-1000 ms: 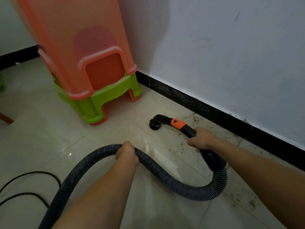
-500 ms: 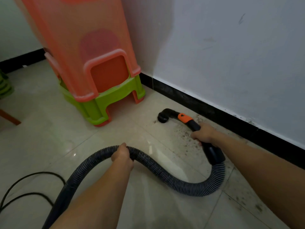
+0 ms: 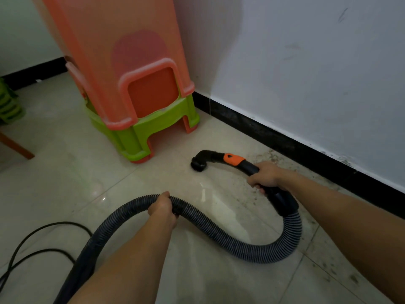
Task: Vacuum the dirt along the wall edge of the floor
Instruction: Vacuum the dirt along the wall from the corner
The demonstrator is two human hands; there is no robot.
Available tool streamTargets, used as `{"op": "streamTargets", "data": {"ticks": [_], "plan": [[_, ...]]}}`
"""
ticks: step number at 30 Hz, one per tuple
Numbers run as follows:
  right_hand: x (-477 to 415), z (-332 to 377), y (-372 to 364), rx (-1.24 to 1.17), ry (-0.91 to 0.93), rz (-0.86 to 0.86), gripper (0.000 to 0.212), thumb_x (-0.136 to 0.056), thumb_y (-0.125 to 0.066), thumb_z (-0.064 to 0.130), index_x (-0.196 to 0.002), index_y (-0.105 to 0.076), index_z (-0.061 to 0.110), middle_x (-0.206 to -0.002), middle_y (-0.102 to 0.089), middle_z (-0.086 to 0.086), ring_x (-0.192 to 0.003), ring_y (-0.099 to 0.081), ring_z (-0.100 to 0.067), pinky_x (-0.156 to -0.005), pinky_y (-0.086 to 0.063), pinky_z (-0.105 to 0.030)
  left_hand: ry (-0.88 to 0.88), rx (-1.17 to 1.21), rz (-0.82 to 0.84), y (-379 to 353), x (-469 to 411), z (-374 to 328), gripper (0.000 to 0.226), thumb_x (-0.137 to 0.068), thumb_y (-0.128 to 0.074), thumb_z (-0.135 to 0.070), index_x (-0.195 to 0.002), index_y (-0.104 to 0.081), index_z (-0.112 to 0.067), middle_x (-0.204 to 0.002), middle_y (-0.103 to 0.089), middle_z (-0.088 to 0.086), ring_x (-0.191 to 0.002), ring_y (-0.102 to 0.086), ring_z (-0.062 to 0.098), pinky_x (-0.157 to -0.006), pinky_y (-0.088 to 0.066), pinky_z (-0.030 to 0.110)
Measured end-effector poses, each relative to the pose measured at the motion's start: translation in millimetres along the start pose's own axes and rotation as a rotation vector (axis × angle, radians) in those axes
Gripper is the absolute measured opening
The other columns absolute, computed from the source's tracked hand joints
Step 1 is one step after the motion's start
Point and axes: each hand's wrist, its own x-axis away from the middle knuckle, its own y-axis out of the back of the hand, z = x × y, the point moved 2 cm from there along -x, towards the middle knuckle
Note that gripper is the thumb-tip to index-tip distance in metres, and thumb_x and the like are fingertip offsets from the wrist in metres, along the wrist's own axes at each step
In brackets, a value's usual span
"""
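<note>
Cable [image 3: 59, 223], black, loops over the floor [image 3: 65, 172] at far left and runs off the lower-left edge. Further back on that side are a brown wooden leg [image 3: 17, 147] and a green plastic stack [image 3: 9, 104], both cut by the frame edge.

Next right are the stools [image 3: 140, 95], orange nested over green, feet on the tile, close to the corner where two walls meet.

Hose [image 3: 219, 230], grey and ribbed, comes up from the bottom edge, arches, dips, then curls up on the right into the black handle [image 3: 282, 200]. Left hand [image 3: 162, 208] grips the hose at the top of the arch, fingers wrapped over it from above.

Nozzle [image 3: 198, 164], black and round, faces down at the floor just right of the stools' front foot. Can't tell if it touches the tile. Orange collar [image 3: 234, 159] sits on the curved tube right behind the nozzle. Right hand [image 3: 266, 177] is closed around the tube between collar and handle, knuckles up.

Dirt [image 3: 270, 157], brown specks, lies on the tile between the tube and the black baseboard [image 3: 317, 163], with more scattered along the wall edge toward the lower right. The nozzle is left of that strip, not on it.

Wall [image 3: 317, 73] above the baseboard is white with a few scuffs.
</note>
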Motion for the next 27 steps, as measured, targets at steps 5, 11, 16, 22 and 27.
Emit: {"op": "streamTargets", "data": {"ticks": [5, 11, 16, 22, 27], "plan": [[1, 2, 0, 0.101, 0.012, -0.126, 0.019, -0.076, -0.07, 0.012, -0.09, -0.056, 0.013, -0.07, -0.065, -0.011, -0.044, -0.057, -0.017, -0.043, -0.047, -0.024, 0.042, -0.026, 0.043, -2, -2, 6, 0.048, -0.092, -0.064, -0.02, -0.134, -0.045, -0.007, -0.12, -0.061, 0.018, -0.104, -0.062, 0.037, -0.091, -0.054, 0.05], [21, -5, 18, 0.145, -0.057, 0.129, 0.018, -0.067, -0.068, 0.005, -0.085, -0.062, 0.004, -0.057, -0.061, -0.01, -0.046, -0.056, -0.021, -0.052, -0.051, -0.031, 0.138, -0.09, 0.123, -14, -2, 17, 0.046, -0.095, -0.057, -0.023, -0.137, -0.045, -0.006, -0.123, -0.06, 0.02, -0.108, -0.061, 0.039, -0.093, -0.052, 0.053], [32, 1, 19, 0.216, -0.064, 0.137, 0.013, -0.068, -0.067, 0.002, -0.08, -0.062, 0.005, -0.054, -0.059, -0.008, -0.044, -0.054, -0.021, -0.052, -0.049, -0.031, 0.158, -0.171, 0.149, -27, 7, 29, 0.044, -0.096, -0.056, -0.024, -0.135, -0.046, -0.006, -0.12, -0.061, 0.018, -0.105, -0.061, 0.038, -0.083, -0.053, 0.051], [44, 10, 33, 0.361, -0.126, 0.274, 0.019, -0.067, -0.068, 0.0, -0.083, -0.061, 0.005, -0.055, -0.06, -0.01, -0.044, -0.054, -0.021, -0.05, -0.051, -0.031, 0.235, -0.12, 0.093, -15, 5, 25, 0.027, -0.099, -0.048, -0.025, -0.114, -0.048, -0.003, -0.095, -0.057, 0.017, -0.104, -0.06, 0.035, -0.093, -0.05, 0.051], [40, -17, 62, 0.329, -0.07, -0.217, 0.02, -0.075, -0.072, 0.01, -0.089, -0.059, 0.006, -0.065, -0.066, -0.011, -0.039, -0.059, -0.018, -0.044, -0.048, -0.026, 0.193, -0.03, 0.11, -21, 5, 26, 0.032, -0.098, -0.047, -0.02, -0.126, -0.054, -0.006, -0.11, -0.06, 0.013, -0.11, -0.06, 0.031, -0.097, -0.049, 0.048]]}}
